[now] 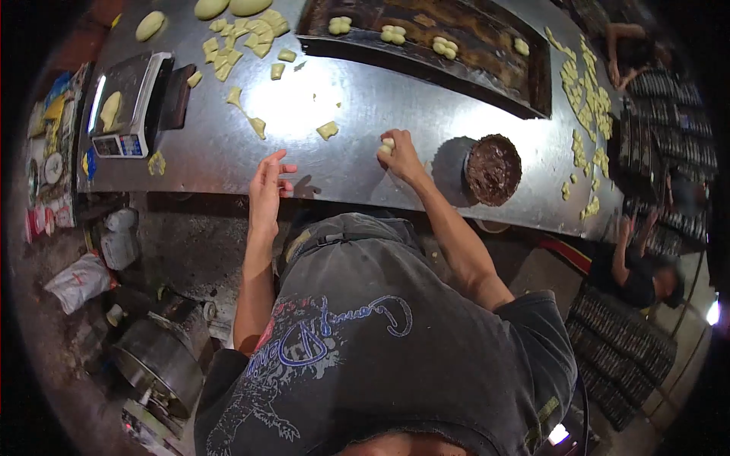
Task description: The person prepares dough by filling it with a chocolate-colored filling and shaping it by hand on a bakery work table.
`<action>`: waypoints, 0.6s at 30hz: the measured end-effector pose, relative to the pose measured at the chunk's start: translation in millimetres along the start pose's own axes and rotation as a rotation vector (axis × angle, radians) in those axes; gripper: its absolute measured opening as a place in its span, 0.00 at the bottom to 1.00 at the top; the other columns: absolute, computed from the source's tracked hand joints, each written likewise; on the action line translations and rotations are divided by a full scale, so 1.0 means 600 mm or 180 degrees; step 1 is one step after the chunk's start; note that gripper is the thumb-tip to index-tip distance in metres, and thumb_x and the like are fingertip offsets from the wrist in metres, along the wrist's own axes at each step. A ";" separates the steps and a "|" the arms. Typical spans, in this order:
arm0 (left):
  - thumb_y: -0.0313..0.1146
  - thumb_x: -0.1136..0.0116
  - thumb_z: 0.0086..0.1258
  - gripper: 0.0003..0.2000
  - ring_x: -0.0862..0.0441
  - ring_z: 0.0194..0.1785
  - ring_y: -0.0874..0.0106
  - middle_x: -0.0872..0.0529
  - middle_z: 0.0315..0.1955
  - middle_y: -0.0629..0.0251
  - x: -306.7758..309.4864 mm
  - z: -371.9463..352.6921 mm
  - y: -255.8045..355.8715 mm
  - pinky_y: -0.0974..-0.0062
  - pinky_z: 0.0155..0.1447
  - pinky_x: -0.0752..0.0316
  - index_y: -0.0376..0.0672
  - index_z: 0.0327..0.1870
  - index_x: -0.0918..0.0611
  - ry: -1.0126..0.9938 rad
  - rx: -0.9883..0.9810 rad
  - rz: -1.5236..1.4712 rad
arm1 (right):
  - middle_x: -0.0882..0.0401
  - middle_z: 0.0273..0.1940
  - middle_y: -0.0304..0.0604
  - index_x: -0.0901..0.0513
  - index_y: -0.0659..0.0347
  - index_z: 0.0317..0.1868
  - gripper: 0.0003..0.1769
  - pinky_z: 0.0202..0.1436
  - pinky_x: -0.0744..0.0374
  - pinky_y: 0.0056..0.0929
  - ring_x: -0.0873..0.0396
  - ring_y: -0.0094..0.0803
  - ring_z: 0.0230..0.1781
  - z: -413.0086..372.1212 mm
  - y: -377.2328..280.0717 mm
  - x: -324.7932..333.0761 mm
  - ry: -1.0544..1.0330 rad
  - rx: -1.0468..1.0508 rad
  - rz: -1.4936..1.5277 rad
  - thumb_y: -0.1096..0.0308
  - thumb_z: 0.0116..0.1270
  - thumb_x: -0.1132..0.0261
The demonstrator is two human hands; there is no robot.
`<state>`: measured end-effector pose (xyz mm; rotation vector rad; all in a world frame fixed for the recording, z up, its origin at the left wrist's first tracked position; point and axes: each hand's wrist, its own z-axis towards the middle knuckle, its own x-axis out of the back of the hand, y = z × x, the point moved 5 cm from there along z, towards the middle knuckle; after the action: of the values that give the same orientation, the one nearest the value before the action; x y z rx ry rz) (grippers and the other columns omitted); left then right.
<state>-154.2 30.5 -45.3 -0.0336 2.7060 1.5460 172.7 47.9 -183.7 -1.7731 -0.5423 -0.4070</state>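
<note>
A small piece of pale dough is pinched in my right hand, low over the metal table. My left hand is raised near the table's front edge, fingers apart and holding nothing. Between and beyond the hands lies a flat dough piece, with a stretched strip of dough farther left. To the right of my right hand stands a round bowl of brown filling. Shaped dough clusters sit in a row in the dark tray at the back.
A digital scale bearing dough stands at the left, near cut dough pieces. Many dough pieces cover the table's right end. People are at the far right beside stacked dark trays. A metal pot stands below left.
</note>
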 end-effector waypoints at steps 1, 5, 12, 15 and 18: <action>0.49 0.55 0.85 0.23 0.28 0.34 0.84 0.15 0.44 0.69 0.018 0.001 0.000 0.84 0.38 0.33 0.43 0.67 0.22 0.0036 -0.0054 -0.0066 | 0.35 0.64 0.58 0.24 0.58 0.63 0.34 0.63 0.26 0.47 0.29 0.54 0.58 -0.006 -0.010 -0.011 -0.0122 -0.0026 0.0044 0.59 0.57 0.24; 0.48 0.55 0.85 0.22 0.27 0.35 0.84 0.15 0.43 0.69 0.078 0.001 0.007 0.84 0.39 0.31 0.42 0.66 0.22 0.0194 -0.0218 -0.0220 | 0.35 0.65 0.57 0.24 0.57 0.65 0.35 0.66 0.29 0.48 0.31 0.56 0.61 -0.015 -0.108 -0.037 0.0253 0.0348 -0.1551 0.56 0.58 0.25; 0.48 0.53 0.85 0.22 0.23 0.43 0.81 0.15 0.48 0.66 0.165 -0.005 0.012 0.81 0.48 0.28 0.41 0.67 0.22 0.0196 -0.0295 -0.0313 | 0.28 0.58 0.58 0.21 0.61 0.60 0.25 0.60 0.26 0.49 0.29 0.58 0.56 0.109 -0.164 -0.193 0.0364 0.0525 -0.1236 0.65 0.63 0.31; 0.48 0.50 0.84 0.24 0.22 0.55 0.75 0.17 0.57 0.62 0.183 0.010 0.000 0.77 0.59 0.28 0.40 0.70 0.25 0.0038 -0.0451 -0.0171 | 0.22 0.52 0.57 0.21 0.62 0.59 0.23 0.57 0.23 0.45 0.22 0.50 0.52 0.117 -0.231 -0.241 -0.0186 0.0422 -0.0131 0.72 0.62 0.33; 0.43 0.46 0.83 0.25 0.24 0.66 0.69 0.22 0.65 0.59 0.176 0.037 -0.018 0.72 0.68 0.30 0.37 0.73 0.28 -0.0251 -0.0396 -0.0137 | 0.18 0.47 0.55 0.23 0.62 0.62 0.25 0.57 0.21 0.41 0.19 0.42 0.51 0.046 -0.359 -0.270 -0.0861 0.0844 0.0657 0.74 0.62 0.32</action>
<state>-259.5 43.5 -69.1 -0.0325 2.5299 1.6642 -81.4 96.1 -104.5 -1.6147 -0.5670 0.0495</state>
